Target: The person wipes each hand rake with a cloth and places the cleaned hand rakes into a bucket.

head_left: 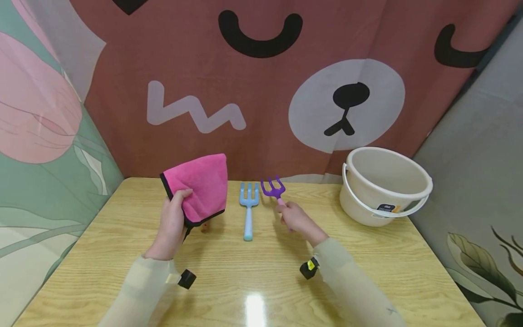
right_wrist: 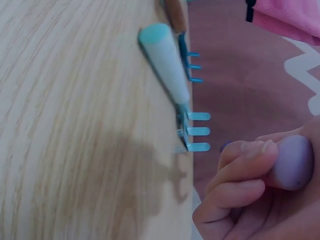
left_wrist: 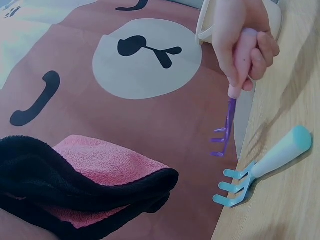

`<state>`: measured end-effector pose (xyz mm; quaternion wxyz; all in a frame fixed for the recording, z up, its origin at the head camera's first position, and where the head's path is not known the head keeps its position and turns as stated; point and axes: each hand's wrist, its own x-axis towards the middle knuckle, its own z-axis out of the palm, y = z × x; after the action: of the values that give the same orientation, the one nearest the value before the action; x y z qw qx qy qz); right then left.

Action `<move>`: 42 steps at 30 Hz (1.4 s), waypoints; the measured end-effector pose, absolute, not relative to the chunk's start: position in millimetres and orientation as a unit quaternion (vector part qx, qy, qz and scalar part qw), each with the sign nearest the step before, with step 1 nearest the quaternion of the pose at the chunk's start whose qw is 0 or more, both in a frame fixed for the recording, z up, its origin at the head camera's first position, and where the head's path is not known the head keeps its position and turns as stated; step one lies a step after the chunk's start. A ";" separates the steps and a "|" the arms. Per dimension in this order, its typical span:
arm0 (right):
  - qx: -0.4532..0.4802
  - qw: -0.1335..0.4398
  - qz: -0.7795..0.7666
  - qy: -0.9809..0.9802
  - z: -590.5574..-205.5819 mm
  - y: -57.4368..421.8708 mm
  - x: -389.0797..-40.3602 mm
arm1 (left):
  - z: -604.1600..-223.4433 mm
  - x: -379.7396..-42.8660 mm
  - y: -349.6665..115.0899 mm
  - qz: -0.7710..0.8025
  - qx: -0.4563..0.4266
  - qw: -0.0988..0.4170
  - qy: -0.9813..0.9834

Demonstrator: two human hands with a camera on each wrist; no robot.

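A pink cloth (head_left: 204, 186) with black edging hangs from my left hand (head_left: 171, 218), which pinches it with the thumb in front. My right hand (head_left: 300, 220) grips the pink handle of a small purple hand fork (left_wrist: 226, 130), held above the table with its tines pointing away. Between the hands, a light blue hand fork (head_left: 249, 211) lies on the table. Another fork with a brown handle (right_wrist: 175, 15) and blue tines lies beyond it in the right wrist view. The cloth hides most of that fork in the head view.
On the right of the wooden table (head_left: 229, 281) stands a white bucket (head_left: 359, 200) with its handle hanging down in front. A brown curtain (head_left: 269, 131) with a bear's face hangs along the far edge. Patterned fabric covers both sides.
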<state>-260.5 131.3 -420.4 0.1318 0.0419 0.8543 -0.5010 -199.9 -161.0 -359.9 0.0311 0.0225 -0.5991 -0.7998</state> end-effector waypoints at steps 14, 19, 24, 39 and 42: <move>0.005 0.109 -0.522 0.846 -400.3 137.3 -250.6 | -362.6 -200.1 -160.3 -0.795 0.026 0.036 -0.605; -0.012 0.102 -0.532 0.840 -394.2 137.6 -243.0 | -362.8 -199.4 -160.3 -0.793 0.026 0.038 -0.607; -0.017 0.103 -0.544 0.833 -387.3 136.8 -236.1 | -363.2 -199.1 -160.1 -0.794 0.023 0.040 -0.606; -0.075 0.146 -0.580 0.798 -369.9 127.2 -212.8 | -356.6 -198.7 -153.4 -0.770 0.011 0.071 -0.634; -0.082 0.146 -0.586 0.793 -369.2 124.4 -209.2 | -355.3 -200.5 -148.3 -0.747 -0.001 0.106 -0.657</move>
<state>-209.2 124.4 -369.2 0.1456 -0.0820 0.7931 -0.5857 -200.5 -148.3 -355.3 0.1057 -0.0007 -0.6568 -0.7466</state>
